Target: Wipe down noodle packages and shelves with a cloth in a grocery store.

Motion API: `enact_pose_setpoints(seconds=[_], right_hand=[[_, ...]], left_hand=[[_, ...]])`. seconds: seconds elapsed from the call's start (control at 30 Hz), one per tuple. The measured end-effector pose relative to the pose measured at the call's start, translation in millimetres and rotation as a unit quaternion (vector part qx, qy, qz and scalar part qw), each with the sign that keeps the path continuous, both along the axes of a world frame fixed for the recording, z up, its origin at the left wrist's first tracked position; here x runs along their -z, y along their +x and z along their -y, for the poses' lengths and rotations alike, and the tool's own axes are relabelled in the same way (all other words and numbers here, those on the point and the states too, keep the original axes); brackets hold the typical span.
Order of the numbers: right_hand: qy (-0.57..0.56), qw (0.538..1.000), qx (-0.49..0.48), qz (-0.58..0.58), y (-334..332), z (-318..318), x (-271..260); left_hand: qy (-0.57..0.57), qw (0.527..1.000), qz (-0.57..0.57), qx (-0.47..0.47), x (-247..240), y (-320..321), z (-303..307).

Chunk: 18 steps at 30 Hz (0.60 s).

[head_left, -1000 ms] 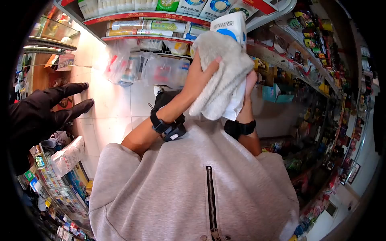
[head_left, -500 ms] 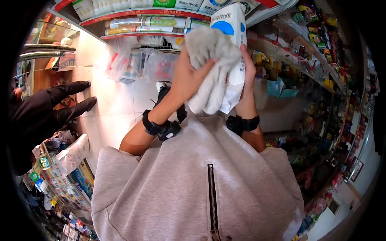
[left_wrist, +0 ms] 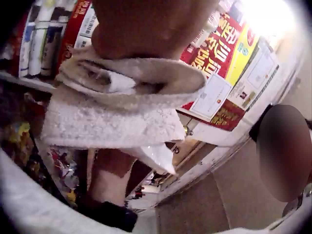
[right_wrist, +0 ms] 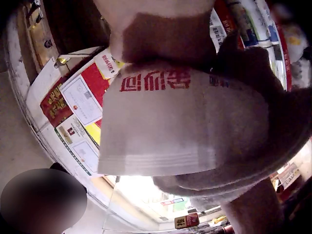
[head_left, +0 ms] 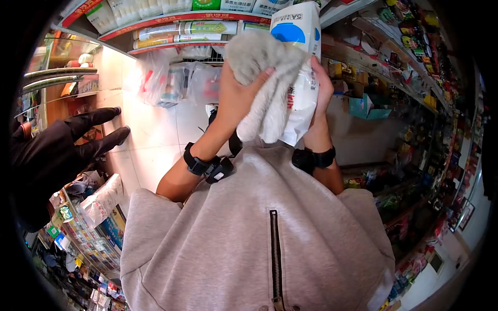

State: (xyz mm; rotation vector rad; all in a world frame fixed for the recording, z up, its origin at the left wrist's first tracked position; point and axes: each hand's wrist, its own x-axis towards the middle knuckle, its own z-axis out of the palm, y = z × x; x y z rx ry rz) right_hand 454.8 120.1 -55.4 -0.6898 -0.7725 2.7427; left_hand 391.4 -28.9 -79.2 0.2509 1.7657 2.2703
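White packet (head_left: 307,96), in front of you, just near of the red-edged shelf (head_left: 171,23); right hand (head_left: 322,89) grasping its right side. Pale fluffy cloth (head_left: 254,49) against its left part, your left hand (head_left: 236,97) gripping it, thumb across.

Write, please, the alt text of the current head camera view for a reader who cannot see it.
A person's left hand holds a fluffy pale cloth against a white packet, which the right hand grips at its side. Beyond are stocked shelves with red edges and plastic bags; another person's dark-trousered legs show at left.
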Motion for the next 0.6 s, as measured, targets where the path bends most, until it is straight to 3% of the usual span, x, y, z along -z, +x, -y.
enact_pose_setpoints(seconds=[0.03,0.1,0.23,0.4,0.43,0.5,0.6], right_hand=[[0.000,1.000,0.000,0.000,1.8,2.1,-4.4],[0.001,1.000,-0.021,-0.023,3.3,5.4,-11.2],[0.154,0.988,-0.023,0.006,5.9,10.7,-14.5],[0.152,0.988,-0.011,-0.001,11.0,6.9,3.4],[0.200,0.980,0.005,-0.018,9.5,8.0,7.3],[0.249,0.967,0.023,-0.039,5.8,5.7,12.5],[0.312,0.948,0.062,-0.020,-2.5,4.4,5.9]], left_hand=[[0.000,1.000,0.000,0.000,-5.4,-5.1,0.2],[0.096,0.980,0.163,0.063,-18.0,-17.3,1.7],[0.050,0.996,0.034,0.069,-22.1,-35.4,-10.6],[0.106,0.994,0.004,0.027,-31.5,-57.8,-35.3],[0.107,0.994,-0.002,0.028,-31.9,-56.5,-40.2],[-0.011,0.997,-0.073,-0.012,-29.7,-50.3,-46.3],[-0.047,0.993,-0.092,0.048,-27.0,-20.5,-38.6]])
